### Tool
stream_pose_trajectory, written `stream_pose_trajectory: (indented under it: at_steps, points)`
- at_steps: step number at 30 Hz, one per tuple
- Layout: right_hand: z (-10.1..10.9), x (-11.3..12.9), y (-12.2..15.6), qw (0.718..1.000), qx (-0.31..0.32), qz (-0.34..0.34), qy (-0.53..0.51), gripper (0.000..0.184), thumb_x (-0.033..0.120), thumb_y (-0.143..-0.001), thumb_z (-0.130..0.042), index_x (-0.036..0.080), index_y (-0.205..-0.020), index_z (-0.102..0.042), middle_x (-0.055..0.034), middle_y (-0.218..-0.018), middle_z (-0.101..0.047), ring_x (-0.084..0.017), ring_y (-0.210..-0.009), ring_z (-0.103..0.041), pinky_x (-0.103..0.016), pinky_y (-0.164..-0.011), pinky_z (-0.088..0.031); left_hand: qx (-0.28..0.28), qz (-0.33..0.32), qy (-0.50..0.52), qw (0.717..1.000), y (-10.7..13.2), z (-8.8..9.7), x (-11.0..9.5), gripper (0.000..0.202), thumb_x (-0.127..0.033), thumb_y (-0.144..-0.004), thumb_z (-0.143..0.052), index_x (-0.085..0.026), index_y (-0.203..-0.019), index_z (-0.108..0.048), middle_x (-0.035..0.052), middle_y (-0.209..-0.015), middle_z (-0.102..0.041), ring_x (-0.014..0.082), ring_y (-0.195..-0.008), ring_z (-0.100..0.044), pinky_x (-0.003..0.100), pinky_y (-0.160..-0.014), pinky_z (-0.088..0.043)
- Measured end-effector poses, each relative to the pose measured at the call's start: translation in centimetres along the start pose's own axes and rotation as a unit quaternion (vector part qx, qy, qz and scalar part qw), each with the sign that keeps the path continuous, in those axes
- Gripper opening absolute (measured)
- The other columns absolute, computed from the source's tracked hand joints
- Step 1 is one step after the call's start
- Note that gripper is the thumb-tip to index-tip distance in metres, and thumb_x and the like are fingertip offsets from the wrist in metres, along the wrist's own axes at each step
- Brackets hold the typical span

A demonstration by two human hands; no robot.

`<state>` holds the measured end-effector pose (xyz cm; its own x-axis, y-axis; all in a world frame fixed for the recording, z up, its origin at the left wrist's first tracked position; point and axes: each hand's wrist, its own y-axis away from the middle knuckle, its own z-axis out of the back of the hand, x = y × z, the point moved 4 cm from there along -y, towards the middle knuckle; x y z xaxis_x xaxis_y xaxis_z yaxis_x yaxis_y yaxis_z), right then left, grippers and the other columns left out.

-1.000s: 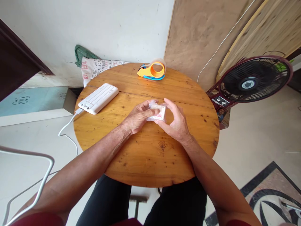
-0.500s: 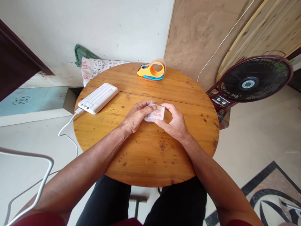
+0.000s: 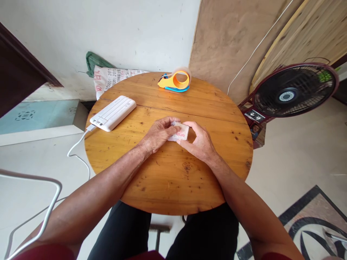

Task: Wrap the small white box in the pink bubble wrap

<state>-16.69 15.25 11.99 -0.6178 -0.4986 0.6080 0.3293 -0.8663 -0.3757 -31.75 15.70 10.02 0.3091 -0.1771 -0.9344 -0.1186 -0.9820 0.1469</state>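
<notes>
A small flat packet, pale with red print and a clear wrapper, lies at the middle of the round wooden table. My left hand pinches its left edge with thumb and curled fingers. My right hand grips its right side, fingers bent round it. Both hands rest on the tabletop with the packet between them.
A white power bank with a white cable lies at the table's left. An orange and blue tape dispenser sits at the far edge. A dark red floor fan stands to the right. A printed sack leans behind the table.
Both hands have drawn closer together on the packet. The loose clear wrapper that stuck out a second ago now lies flatter against it, and the right hand's fingers have curled in.
</notes>
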Motion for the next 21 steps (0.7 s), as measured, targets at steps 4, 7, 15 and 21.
stream_pose_trajectory:
  at_steps: [4, 7, 15, 21]
  points:
    - [-0.11, 0.04, -0.06, 1.0, 0.003, -0.004, -0.011, 0.04, 0.027, -0.068, -0.071, 0.025, -0.107, -0.063, -0.0037, -0.108, -0.073, -0.026, -0.098, -0.068, -0.042, -0.091, -0.05, -0.01, 0.004, -0.006, 1.0, -0.03, 0.19, 0.04, 0.034, -0.034, -0.066, -0.078, -0.014, -0.091, -0.069, 0.0008, -0.075, -0.067, 0.0114, -0.063, -0.057, 0.025, -0.06, -0.043]
    - [-0.21, -0.01, -0.12, 1.0, 0.015, -0.007, -0.016, 0.04, 0.026, -0.068, -0.071, 0.025, -0.108, -0.064, -0.0038, -0.108, -0.073, -0.025, -0.098, -0.068, -0.041, -0.091, -0.05, -0.015, -0.002, -0.01, 1.0, -0.07, 0.26, 0.05, 0.033, -0.04, -0.067, -0.076, -0.014, -0.085, -0.068, 0.0007, -0.07, -0.065, 0.0108, -0.058, -0.053, 0.025, -0.056, -0.04]
    - [-0.24, 0.17, -0.16, 0.999, 0.034, -0.023, -0.014, 0.038, 0.028, -0.069, -0.07, 0.025, -0.106, -0.064, -0.0037, -0.104, -0.074, -0.025, -0.093, -0.069, -0.04, -0.085, -0.052, -0.024, -0.006, -0.034, 0.999, -0.23, 0.26, 0.28, 0.045, -0.034, -0.056, -0.085, -0.013, -0.09, -0.066, 0.0005, -0.075, -0.067, 0.0113, -0.063, -0.059, 0.025, -0.061, -0.046]
    - [-0.48, -0.05, -0.14, 0.997, 0.06, -0.039, -0.009, 0.038, 0.027, -0.069, -0.069, 0.024, -0.107, -0.063, -0.004, -0.103, -0.073, -0.025, -0.092, -0.067, -0.041, -0.085, -0.051, -0.013, -0.017, -0.084, 0.996, -0.32, 0.41, 0.48, 0.037, -0.035, -0.061, -0.082, -0.013, -0.087, -0.068, 0.0007, -0.075, -0.067, 0.0106, -0.062, -0.057, 0.024, -0.059, -0.045]
